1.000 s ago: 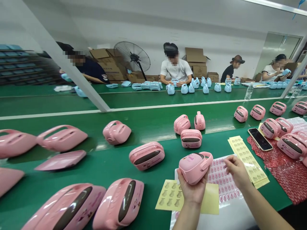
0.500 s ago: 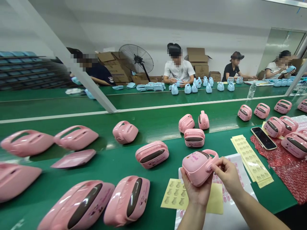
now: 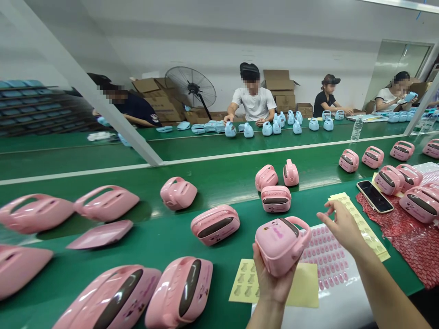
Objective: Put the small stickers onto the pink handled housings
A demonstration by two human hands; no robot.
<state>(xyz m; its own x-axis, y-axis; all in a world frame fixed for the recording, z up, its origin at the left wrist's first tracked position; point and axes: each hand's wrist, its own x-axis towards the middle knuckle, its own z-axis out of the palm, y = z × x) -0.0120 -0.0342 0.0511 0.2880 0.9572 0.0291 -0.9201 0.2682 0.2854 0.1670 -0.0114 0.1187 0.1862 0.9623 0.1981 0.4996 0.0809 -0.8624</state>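
Note:
My left hand [image 3: 274, 283] is closed around the underside of a pink plastic device with a carry handle [image 3: 279, 244], held tilted above the table. Its flat printed face points up and toward the left; a dark panel runs along the top beneath the handle. To its right, my right hand [image 3: 338, 224] is apart from the device, thumb and forefinger spread with nothing visible between them. Below that hand lies a white sheet with rows of small pink oval stickers [image 3: 329, 258]. A yellow sticker sheet [image 3: 305, 285] lies partly behind my left hand.
Several pink devices [image 3: 216, 224] stand across the green table [image 3: 137, 256]. On the right are more yellow sheets [image 3: 368, 233], a phone [image 3: 375, 196] and red bubble wrap [image 3: 404, 242]. Beyond a slanted post [image 3: 126, 123], co-workers sit among blue devices [image 3: 267, 128].
My right hand has let go of the device's handle side and moved right and up, over the sheets. The left hand still holds the device. Across the table, a co-worker's hand has moved to a blue device.

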